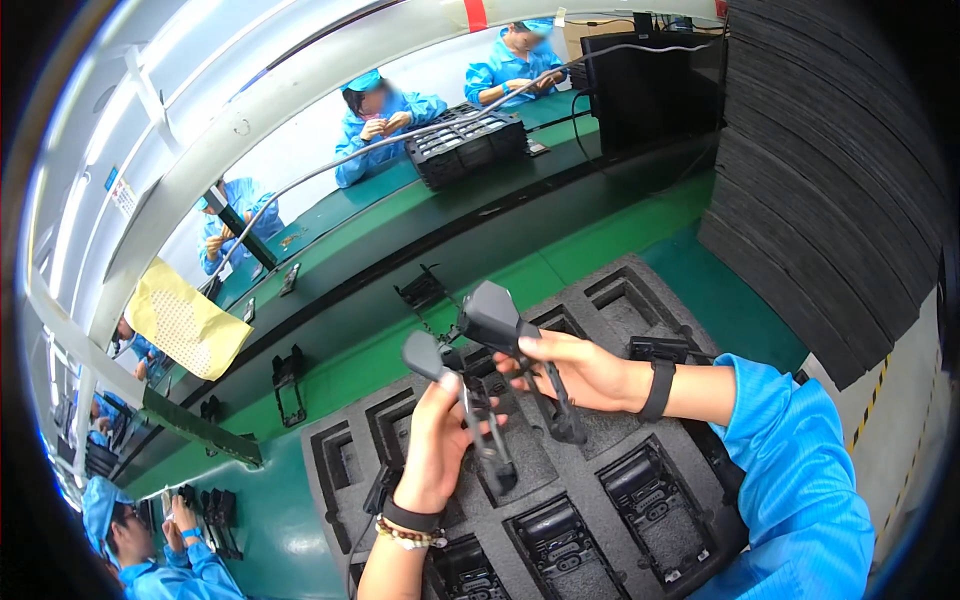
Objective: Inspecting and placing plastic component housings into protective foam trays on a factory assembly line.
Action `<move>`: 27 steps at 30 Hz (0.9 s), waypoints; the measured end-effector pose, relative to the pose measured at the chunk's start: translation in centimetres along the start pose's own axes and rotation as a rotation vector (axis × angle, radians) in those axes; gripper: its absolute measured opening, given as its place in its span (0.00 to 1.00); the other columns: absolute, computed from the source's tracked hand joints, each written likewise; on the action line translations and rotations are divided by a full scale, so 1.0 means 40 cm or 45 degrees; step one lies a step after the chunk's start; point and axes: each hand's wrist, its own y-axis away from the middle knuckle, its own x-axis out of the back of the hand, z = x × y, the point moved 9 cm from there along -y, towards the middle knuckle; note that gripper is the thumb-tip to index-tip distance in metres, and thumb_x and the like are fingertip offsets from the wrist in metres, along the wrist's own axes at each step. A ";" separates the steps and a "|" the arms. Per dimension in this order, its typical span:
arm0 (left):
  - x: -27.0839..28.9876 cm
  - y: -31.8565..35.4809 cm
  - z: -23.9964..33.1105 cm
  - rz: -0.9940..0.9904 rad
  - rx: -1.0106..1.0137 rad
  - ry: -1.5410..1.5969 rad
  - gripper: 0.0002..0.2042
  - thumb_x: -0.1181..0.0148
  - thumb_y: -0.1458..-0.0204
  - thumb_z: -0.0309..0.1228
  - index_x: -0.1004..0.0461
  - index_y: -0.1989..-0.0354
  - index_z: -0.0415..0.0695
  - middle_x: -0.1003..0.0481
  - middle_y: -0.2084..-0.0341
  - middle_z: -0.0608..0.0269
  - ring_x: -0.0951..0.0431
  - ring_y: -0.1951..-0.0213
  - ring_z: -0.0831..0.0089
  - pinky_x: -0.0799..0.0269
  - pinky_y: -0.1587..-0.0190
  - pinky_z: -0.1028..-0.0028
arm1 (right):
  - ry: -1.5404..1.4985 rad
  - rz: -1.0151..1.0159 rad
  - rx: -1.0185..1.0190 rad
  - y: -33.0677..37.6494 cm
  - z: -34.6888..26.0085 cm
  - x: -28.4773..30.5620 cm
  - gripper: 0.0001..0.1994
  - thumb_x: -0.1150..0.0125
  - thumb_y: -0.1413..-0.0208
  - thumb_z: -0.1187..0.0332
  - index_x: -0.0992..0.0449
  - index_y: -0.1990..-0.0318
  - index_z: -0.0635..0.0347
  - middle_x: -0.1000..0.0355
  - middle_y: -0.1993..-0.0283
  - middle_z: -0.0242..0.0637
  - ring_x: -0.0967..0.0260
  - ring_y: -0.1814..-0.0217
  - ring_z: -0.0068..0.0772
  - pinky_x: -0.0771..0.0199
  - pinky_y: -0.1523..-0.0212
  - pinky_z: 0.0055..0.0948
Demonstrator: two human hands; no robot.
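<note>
My left hand [434, 450] is closed around a black part with a rounded grey head and a long open frame [424, 354]. Close beside it, my right hand [596, 374] grips a similar dark part with a faceted head [492, 310]; its frame legs hang down. Both parts are tilted above a grey foam tray [530, 482] with cut-out pockets. Black device housings lie in its near pockets, among them one housing [655, 500] at the right and another housing [566, 548] in the middle. Black bands circle both wrists.
Tall stacked dark foam sheets [820, 190] stand at the right. Beyond the tray runs a green conveyor [540, 262] carrying black frames [288, 385]. Several co-workers in blue sit across it and at the left. A black crate [465, 150], a monitor [650, 95] and a hanging yellow sheet [187, 318] are around.
</note>
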 end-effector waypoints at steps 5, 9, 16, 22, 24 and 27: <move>0.059 -0.034 0.011 0.073 0.068 0.480 0.21 0.45 0.42 0.52 0.30 0.52 0.48 0.24 0.63 0.56 0.31 0.74 0.74 0.35 0.76 0.79 | 0.019 -0.020 -0.014 -0.018 -0.019 0.004 0.26 0.54 0.32 0.51 0.37 0.37 0.61 0.33 0.40 0.38 0.34 0.37 0.35 0.31 0.38 0.36; 0.091 -0.034 0.036 0.247 -0.060 0.164 0.19 0.41 0.41 0.48 0.35 0.53 0.49 0.28 0.69 0.66 0.41 0.80 0.84 0.44 0.81 0.84 | 0.220 0.060 0.054 -0.023 -0.051 0.027 0.24 0.54 0.32 0.54 0.42 0.35 0.59 0.33 0.39 0.41 0.32 0.39 0.37 0.29 0.39 0.36; 0.112 -0.044 0.036 0.184 -0.174 0.206 0.16 0.44 0.38 0.33 0.38 0.45 0.44 0.33 0.66 0.71 0.36 0.73 0.84 0.41 0.76 0.85 | 0.063 0.072 0.072 -0.026 -0.070 0.043 0.21 0.61 0.29 0.59 0.47 0.35 0.59 0.38 0.36 0.49 0.36 0.34 0.46 0.33 0.34 0.41; 0.101 -0.044 0.051 0.156 -0.270 0.157 0.11 0.47 0.36 0.32 0.35 0.48 0.43 0.33 0.65 0.71 0.32 0.67 0.81 0.36 0.70 0.82 | 0.047 -0.082 0.140 -0.027 -0.084 0.030 0.21 0.61 0.29 0.63 0.49 0.33 0.59 0.39 0.35 0.48 0.36 0.34 0.46 0.34 0.34 0.41; 0.098 -0.042 0.054 0.127 -0.280 0.131 0.11 0.49 0.35 0.32 0.35 0.49 0.43 0.32 0.65 0.71 0.32 0.67 0.81 0.36 0.69 0.81 | 0.064 -0.059 0.172 -0.023 -0.089 0.018 0.22 0.60 0.30 0.63 0.49 0.33 0.59 0.38 0.36 0.46 0.35 0.35 0.44 0.34 0.34 0.42; 0.061 -0.029 0.071 0.083 -0.336 0.044 0.10 0.53 0.33 0.33 0.34 0.49 0.44 0.32 0.65 0.71 0.32 0.66 0.81 0.36 0.68 0.81 | 0.095 -0.025 0.212 -0.023 -0.094 0.023 0.23 0.59 0.30 0.62 0.49 0.32 0.58 0.37 0.37 0.42 0.34 0.37 0.40 0.34 0.34 0.41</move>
